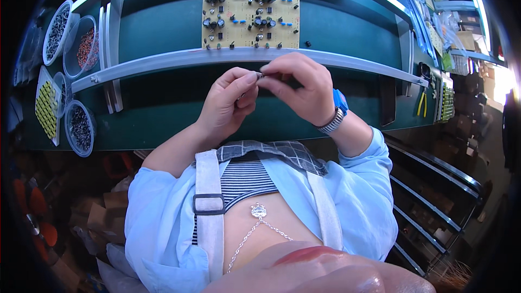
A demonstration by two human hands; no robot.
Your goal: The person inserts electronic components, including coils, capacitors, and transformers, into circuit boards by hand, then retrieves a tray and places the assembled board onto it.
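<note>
From afar I am watching the left hand (229, 99) and right hand (304, 80) together pinching a tiny, half-hidden dark part (261, 75) at twelve o'clock, nearer than the circuit board (251, 6), and worrying that slackened pressure could be dropping it onto the green bench (157, 125).

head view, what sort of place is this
Probably an electronics assembly workshop: a circuit board panel dotted with components lies beside a metal rail, and plastic tubs of small loose parts stand at the left.
</note>
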